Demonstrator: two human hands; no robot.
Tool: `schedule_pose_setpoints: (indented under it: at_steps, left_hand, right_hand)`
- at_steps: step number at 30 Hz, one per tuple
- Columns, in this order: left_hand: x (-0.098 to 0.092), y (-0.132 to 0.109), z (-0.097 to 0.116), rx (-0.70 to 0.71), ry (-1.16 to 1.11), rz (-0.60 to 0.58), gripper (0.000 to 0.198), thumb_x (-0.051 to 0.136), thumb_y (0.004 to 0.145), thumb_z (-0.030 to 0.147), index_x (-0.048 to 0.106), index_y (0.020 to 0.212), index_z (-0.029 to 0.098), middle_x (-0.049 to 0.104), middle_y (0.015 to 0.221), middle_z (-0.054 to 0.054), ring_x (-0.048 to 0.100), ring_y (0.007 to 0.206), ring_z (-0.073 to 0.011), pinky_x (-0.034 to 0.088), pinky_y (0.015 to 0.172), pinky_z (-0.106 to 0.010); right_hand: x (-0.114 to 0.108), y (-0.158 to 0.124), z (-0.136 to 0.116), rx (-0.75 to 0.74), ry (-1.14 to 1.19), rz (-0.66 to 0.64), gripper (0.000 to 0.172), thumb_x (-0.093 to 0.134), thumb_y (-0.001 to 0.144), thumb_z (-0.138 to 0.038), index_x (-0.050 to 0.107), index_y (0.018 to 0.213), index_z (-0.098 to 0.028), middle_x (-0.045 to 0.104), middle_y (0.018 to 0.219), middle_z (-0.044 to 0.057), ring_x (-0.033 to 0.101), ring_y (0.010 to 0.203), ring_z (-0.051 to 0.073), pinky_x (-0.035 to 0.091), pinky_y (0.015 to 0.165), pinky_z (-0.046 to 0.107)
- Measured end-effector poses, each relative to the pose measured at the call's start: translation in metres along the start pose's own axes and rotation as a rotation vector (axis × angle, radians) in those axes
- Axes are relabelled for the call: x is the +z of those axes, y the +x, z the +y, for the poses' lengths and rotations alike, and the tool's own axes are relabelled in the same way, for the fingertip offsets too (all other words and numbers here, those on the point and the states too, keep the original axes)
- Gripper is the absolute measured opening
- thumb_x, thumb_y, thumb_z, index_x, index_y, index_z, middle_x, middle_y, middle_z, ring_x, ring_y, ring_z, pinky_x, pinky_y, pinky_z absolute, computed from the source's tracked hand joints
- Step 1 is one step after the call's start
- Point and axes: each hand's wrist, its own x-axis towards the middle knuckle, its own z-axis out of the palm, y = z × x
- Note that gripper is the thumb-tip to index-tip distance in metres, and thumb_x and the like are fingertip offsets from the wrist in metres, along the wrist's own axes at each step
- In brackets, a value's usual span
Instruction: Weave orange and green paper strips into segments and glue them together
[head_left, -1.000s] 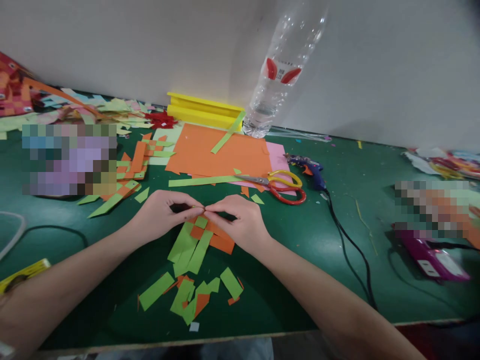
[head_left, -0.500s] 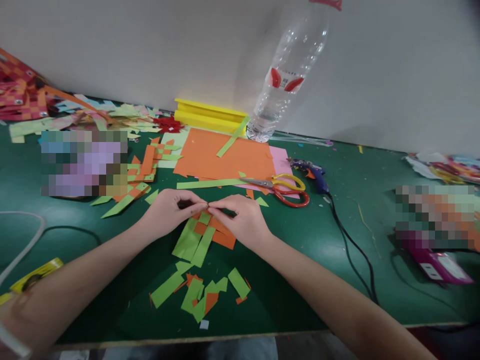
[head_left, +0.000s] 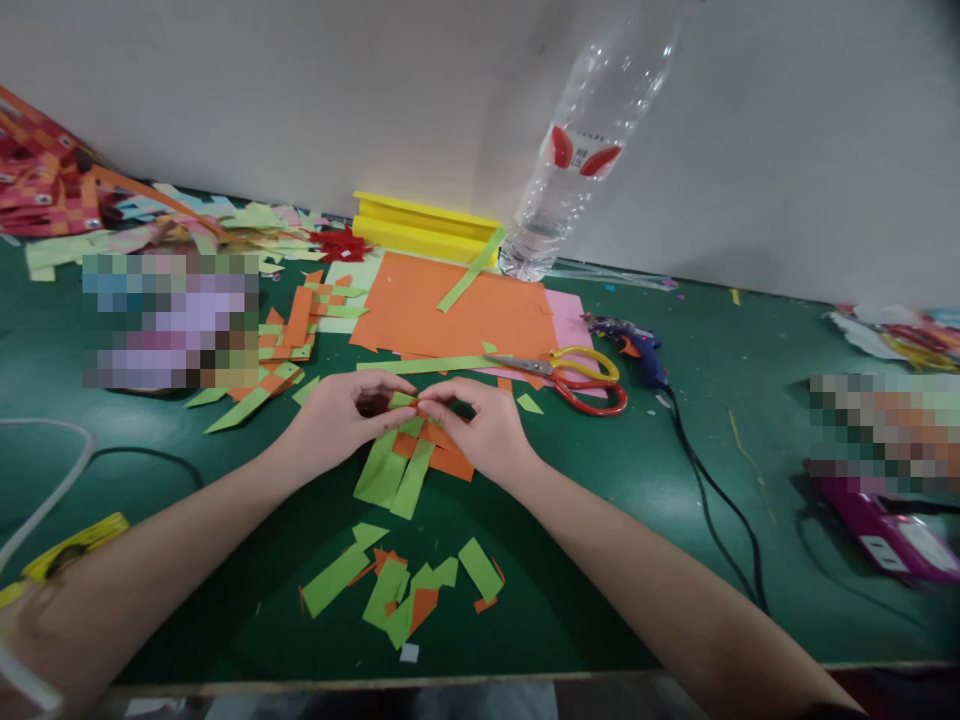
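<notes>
Between both hands is a woven piece of green and orange paper strips (head_left: 409, 478), its loose ends hanging toward me. My left hand (head_left: 346, 415) pinches its far edge between thumb and fingers. Fingertip to fingertip with it, my right hand (head_left: 486, 425) pinches the same edge from the right. The fingers partly hide the checkered weave. Just beyond my hands lie a green strip (head_left: 420, 366) and scissors (head_left: 581, 378) with one yellow and one red handle loop. Green and orange paper scraps (head_left: 397, 590) are scattered on the near side.
Orange paper sheets (head_left: 465, 305) lie behind my hands, near a yellow folded holder (head_left: 427, 228) and a plastic bottle (head_left: 570, 170). Finished-looking woven pieces (head_left: 289, 345) sit at left. A blue glue gun (head_left: 634, 348) and its black cord are at right, a purple device (head_left: 885, 525) farther right.
The woven piece has tilted and risen slightly, its hanging ends now a little higher and to the right. A green square shows between my fingertips. Both hands keep pinching; the view has shifted slightly.
</notes>
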Motion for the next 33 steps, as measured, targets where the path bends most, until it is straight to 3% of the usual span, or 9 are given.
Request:
schedule_pose_setpoints:
  at_steps: [6, 20, 27, 33]
  left_hand:
    - [0.000, 0.001, -0.002, 0.043, 0.124, 0.002, 0.032, 0.067, 0.076, 0.047, 0.070, 0.093, 0.020, 0.054, 0.058, 0.004, 0.048, 0.050, -0.0118, 0.042, 0.051, -0.024]
    - [0.002, 0.002, -0.007, 0.052, 0.242, -0.041, 0.038, 0.066, 0.075, 0.043, 0.065, 0.106, 0.022, 0.060, 0.069, 0.002, 0.055, 0.058, -0.0147, 0.046, 0.058, -0.026]
    - [0.000, -0.001, -0.007, 0.065, 0.189, 0.007, 0.064, 0.063, 0.078, 0.055, 0.049, 0.130, 0.020, 0.066, 0.091, -0.005, 0.063, 0.079, -0.0211, 0.050, 0.072, -0.033]
    - [-0.002, -0.002, -0.002, 0.002, 0.176, 0.018, 0.063, 0.063, 0.079, 0.054, 0.048, 0.131, 0.021, 0.069, 0.096, -0.007, 0.065, 0.095, -0.0265, 0.051, 0.079, -0.035]
  right_hand:
    - [-0.001, 0.000, 0.004, 0.068, 0.022, 0.007, 0.005, 0.067, 0.082, -0.025, 0.072, 0.081, -0.022, 0.074, 0.080, 0.000, 0.067, 0.073, 0.014, 0.053, 0.067, 0.027]
    - [0.001, 0.001, 0.009, 0.051, -0.001, -0.015, 0.008, 0.065, 0.083, -0.027, 0.072, 0.082, -0.023, 0.074, 0.083, 0.000, 0.067, 0.074, 0.014, 0.053, 0.069, 0.028]
    - [-0.006, 0.005, 0.016, 0.104, 0.079, 0.166, 0.012, 0.065, 0.083, -0.031, 0.070, 0.084, -0.021, 0.074, 0.082, 0.002, 0.067, 0.074, 0.015, 0.054, 0.071, 0.029]
    - [-0.011, 0.009, 0.022, 0.220, 0.207, 0.357, 0.019, 0.068, 0.080, -0.038, 0.069, 0.084, -0.020, 0.073, 0.082, 0.004, 0.067, 0.074, 0.016, 0.056, 0.072, 0.032]
